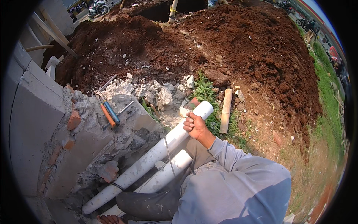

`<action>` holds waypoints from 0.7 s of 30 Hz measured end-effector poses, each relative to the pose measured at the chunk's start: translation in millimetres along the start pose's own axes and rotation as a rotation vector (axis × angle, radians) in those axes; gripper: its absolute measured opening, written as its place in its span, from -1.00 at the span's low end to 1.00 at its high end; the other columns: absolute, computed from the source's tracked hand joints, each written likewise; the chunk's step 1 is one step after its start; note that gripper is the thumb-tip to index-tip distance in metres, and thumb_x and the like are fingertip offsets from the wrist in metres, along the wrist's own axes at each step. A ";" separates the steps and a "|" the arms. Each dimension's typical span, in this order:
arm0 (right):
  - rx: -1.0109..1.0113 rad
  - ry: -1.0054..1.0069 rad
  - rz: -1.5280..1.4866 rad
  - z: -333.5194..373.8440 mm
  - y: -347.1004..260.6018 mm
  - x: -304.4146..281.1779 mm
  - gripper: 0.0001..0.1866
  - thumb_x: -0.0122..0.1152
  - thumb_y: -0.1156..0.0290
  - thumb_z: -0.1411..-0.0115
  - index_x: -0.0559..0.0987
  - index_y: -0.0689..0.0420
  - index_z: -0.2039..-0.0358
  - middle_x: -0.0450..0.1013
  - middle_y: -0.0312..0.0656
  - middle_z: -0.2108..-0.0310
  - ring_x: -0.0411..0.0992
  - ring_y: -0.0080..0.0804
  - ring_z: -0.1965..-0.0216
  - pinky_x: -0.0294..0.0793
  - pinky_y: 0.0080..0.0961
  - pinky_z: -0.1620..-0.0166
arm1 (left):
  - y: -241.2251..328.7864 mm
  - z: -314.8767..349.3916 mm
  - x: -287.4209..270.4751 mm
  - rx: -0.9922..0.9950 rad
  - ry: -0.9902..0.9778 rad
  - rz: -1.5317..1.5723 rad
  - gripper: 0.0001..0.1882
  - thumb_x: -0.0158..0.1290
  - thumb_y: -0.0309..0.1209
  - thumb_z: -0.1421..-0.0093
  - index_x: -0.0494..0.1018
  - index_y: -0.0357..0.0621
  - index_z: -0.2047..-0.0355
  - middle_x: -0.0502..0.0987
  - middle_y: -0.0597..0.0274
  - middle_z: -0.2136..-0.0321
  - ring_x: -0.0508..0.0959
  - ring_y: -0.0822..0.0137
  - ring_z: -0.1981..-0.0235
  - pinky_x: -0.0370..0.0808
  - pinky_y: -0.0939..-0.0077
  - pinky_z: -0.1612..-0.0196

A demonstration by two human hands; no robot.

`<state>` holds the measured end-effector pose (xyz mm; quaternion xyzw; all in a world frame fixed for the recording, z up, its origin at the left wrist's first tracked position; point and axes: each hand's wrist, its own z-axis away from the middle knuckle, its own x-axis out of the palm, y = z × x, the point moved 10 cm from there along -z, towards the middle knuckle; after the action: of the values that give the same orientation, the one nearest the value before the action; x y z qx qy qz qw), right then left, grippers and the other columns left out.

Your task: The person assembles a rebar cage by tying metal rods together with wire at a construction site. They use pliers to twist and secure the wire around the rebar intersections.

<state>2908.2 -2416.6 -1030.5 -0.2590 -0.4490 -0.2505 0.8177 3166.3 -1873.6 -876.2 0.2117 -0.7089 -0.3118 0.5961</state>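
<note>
A long white pipe [153, 153] slants from the lower left up to the middle, its capped-looking round end at the top. Against its upper part rests my right hand [196, 127], curled into a fist; what lies inside the fingers, if anything, is hidden. A second white pipe [156, 180] runs alongside it, nearer to me, partly behind my leg. My left hand [110, 219] shows only in part at the lower edge, its fingers bent over the lower end of this nearer pipe. A thin wire [165, 140] crosses both pipes, and a dark band [118, 186] circles the long one.
Pliers [107, 110] with orange and blue handles lie on broken concrete [123, 93] at the left, beside a thin metal rod [126, 107]. A bamboo piece [226, 111] lies right of the pipe. Mounds of reddish soil [257, 56] rise beyond; a grey wall [35, 119] stands left.
</note>
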 end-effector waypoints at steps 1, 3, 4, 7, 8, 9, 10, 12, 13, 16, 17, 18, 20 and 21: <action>-0.057 -0.020 0.074 1.9 -4.8 11.3 -0.78 -0.05 0.20 -0.38 0.36 0.07 0.32 0.09 -0.45 0.69 0.04 -0.65 0.73 0.07 -0.64 0.66 | 0.6 0.4 5.7 0.068 0.139 -0.121 -0.69 -0.22 -0.26 -0.43 0.25 -0.23 0.00 0.15 0.37 0.69 0.09 0.57 0.76 0.19 0.61 0.74; -0.177 -0.040 0.269 16.3 -16.5 32.9 -0.73 -0.01 0.14 -0.36 0.38 0.11 0.26 0.05 -0.48 0.71 -0.02 -0.71 0.75 -0.01 -0.69 0.70 | -3.1 -7.4 -17.7 0.098 0.207 -0.217 -0.64 -0.16 -0.31 -0.41 0.22 -0.29 -0.10 0.11 0.42 0.70 0.02 0.65 0.79 0.13 0.69 0.79; -0.234 -0.092 0.439 26.4 -13.9 51.8 -0.70 -0.05 0.14 -0.38 0.40 0.13 0.23 0.02 -0.49 0.72 -0.05 -0.73 0.77 -0.03 -0.71 0.72 | -16.3 -12.2 -18.8 0.055 0.136 -0.129 -0.70 -0.18 -0.27 -0.42 0.25 -0.25 0.00 0.13 0.40 0.70 0.03 0.65 0.80 0.15 0.71 0.81; -0.189 -0.441 0.890 54.2 43.1 98.3 -0.67 -0.10 0.17 -0.42 0.47 0.17 0.27 0.07 -0.56 0.76 -0.03 -0.83 0.76 -0.09 -0.77 0.69 | -58.7 -10.5 19.6 -0.034 0.112 -0.144 -0.68 -0.17 -0.23 -0.41 0.29 -0.24 0.04 0.32 0.23 0.51 0.30 0.41 0.57 0.37 0.52 0.58; -0.206 -0.566 1.009 67.7 67.1 112.8 -0.68 -0.09 0.20 -0.41 0.51 0.16 0.29 0.15 -0.55 0.73 -0.01 -0.81 0.74 -0.07 -0.73 0.65 | -80.2 -10.6 41.8 -0.074 0.098 -0.161 -0.68 -0.16 -0.22 -0.40 0.30 -0.24 0.05 0.39 0.18 0.45 0.38 0.33 0.49 0.45 0.46 0.51; -0.221 -0.662 1.149 81.9 92.6 122.3 -0.70 -0.08 0.24 -0.40 0.52 0.18 0.30 0.21 -0.49 0.72 0.06 -0.76 0.74 0.01 -0.68 0.63 | -99.7 -10.2 67.3 -0.104 0.076 -0.179 -0.67 -0.16 -0.20 -0.40 0.31 -0.23 0.06 0.45 0.12 0.38 0.47 0.25 0.42 0.52 0.40 0.43; -0.266 -0.756 1.284 96.5 113.8 130.8 -0.72 -0.07 0.28 -0.39 0.53 0.19 0.31 0.28 -0.44 0.71 0.13 -0.70 0.73 0.09 -0.63 0.61 | -117.7 -8.6 91.8 -0.129 0.055 -0.194 -0.66 -0.15 -0.19 -0.39 0.33 -0.23 0.08 0.52 0.06 0.32 0.56 0.18 0.34 0.60 0.33 0.36; -0.291 -0.924 1.536 124.7 160.5 148.3 -0.76 -0.06 0.34 -0.36 0.53 0.21 0.32 0.42 -0.23 0.63 0.33 -0.48 0.66 0.27 -0.50 0.53 | -136.8 -6.3 130.4 -0.131 0.058 -0.216 -0.64 -0.16 -0.16 -0.39 0.32 -0.24 0.09 0.55 -0.05 0.18 0.63 0.07 0.20 0.67 0.25 0.21; -0.194 -0.946 1.632 130.3 183.0 147.3 -0.79 -0.05 0.37 -0.34 0.52 0.21 0.29 0.46 -0.08 0.56 0.44 -0.26 0.59 0.36 -0.41 0.46 | -140.7 -7.8 141.3 -0.105 0.062 -0.192 -0.63 -0.18 -0.16 -0.40 0.31 -0.25 0.08 0.54 -0.06 0.14 0.62 0.05 0.17 0.66 0.23 0.18; -0.145 -0.998 1.560 140.1 219.5 153.1 -0.81 -0.05 0.37 -0.33 0.51 0.18 0.26 0.48 -0.05 0.55 0.45 -0.10 0.58 0.37 -0.32 0.45 | -139.3 -12.7 149.3 -0.041 0.120 -0.147 -0.62 -0.20 -0.15 -0.40 0.29 -0.26 0.06 0.50 -0.09 0.07 0.61 0.04 0.14 0.65 0.21 0.14; -0.128 -1.003 1.592 141.7 225.7 152.0 -0.80 -0.06 0.37 -0.33 0.51 0.18 0.26 0.48 -0.05 0.55 0.45 -0.09 0.58 0.37 -0.32 0.45 | -135.2 -15.3 148.0 -0.021 0.146 -0.139 -0.61 -0.21 -0.15 -0.41 0.28 -0.26 0.05 0.50 -0.10 0.06 0.60 0.04 0.14 0.65 0.20 0.14; -0.112 -1.007 1.624 143.5 230.0 150.6 -0.80 -0.06 0.37 -0.33 0.51 0.19 0.25 0.47 -0.04 0.56 0.45 -0.09 0.58 0.37 -0.32 0.45 | -131.3 -17.8 147.0 -0.012 0.143 -0.135 -0.61 -0.21 -0.15 -0.41 0.28 -0.26 0.05 0.49 -0.11 0.05 0.61 0.04 0.14 0.65 0.21 0.14; -0.108 -1.024 1.651 146.5 236.6 146.6 -0.79 -0.07 0.36 -0.33 0.51 0.19 0.24 0.45 -0.04 0.58 0.44 -0.12 0.60 0.35 -0.33 0.46 | -128.9 -18.6 140.4 -0.012 0.136 -0.132 -0.61 -0.22 -0.14 -0.41 0.28 -0.25 0.05 0.49 -0.11 0.04 0.61 0.03 0.14 0.65 0.21 0.14; -0.121 -1.045 1.643 147.4 241.2 145.7 -0.78 -0.08 0.36 -0.33 0.51 0.19 0.22 0.44 -0.04 0.60 0.42 -0.14 0.62 0.34 -0.34 0.47 | -128.4 -19.0 135.2 -0.015 0.155 -0.134 -0.61 -0.22 -0.14 -0.41 0.26 -0.24 0.03 0.48 -0.11 0.02 0.62 0.02 0.16 0.66 0.22 0.17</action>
<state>3042.8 -2168.2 -884.3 -0.6113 -0.4210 0.5214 0.4210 3148.7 -2060.0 -867.1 0.2778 -0.6425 -0.3388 0.6286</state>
